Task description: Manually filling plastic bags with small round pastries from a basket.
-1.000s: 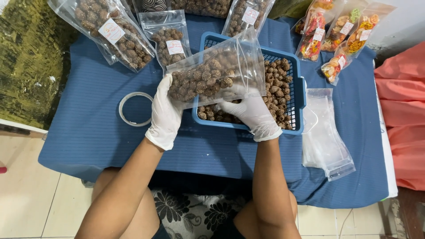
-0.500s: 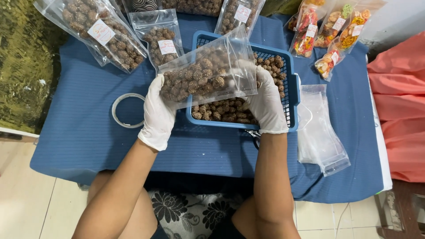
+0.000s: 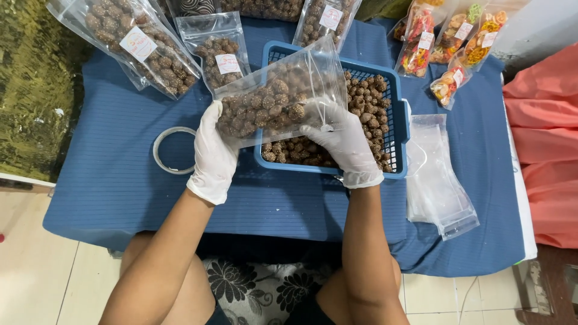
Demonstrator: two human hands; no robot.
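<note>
Clear bag (image 3: 274, 99) of brown sesame-coated balls held up over the blue basket (image 3: 398, 129) — bag's long axis runs roughly 8 to 2 o'clock, lower end at the left hand, higher open end toward 1 o'clock. Left hand (image 3: 214, 150), white glove, closed around the bag's lower left end, thumb on the front face. Right hand (image 3: 346, 141), also gloved, fingers curled and pressed on the bag's lower right edge near the mouth, gripping the film. Both hands touch the bag; neither is nearer — it spans between the 2.

Basket sits on the bench (image 3: 120, 180) under a blue cloth, right below the bag and about half full of the same balls (image 3: 367, 102). Stack of empty clear bags (image 3: 436, 174) at 3 o'clock of the basket, just beside it. Tape ring (image 3: 171, 150) at 9 o'clock, near the left hand but apart. 2 filled, labelled bags (image 3: 138, 45) (image 3: 220, 54) at 11 o'clock; a further one (image 3: 328, 21) at 12. Colourful snack packs (image 3: 451, 42) at 1 o'clock, well apart.
</note>
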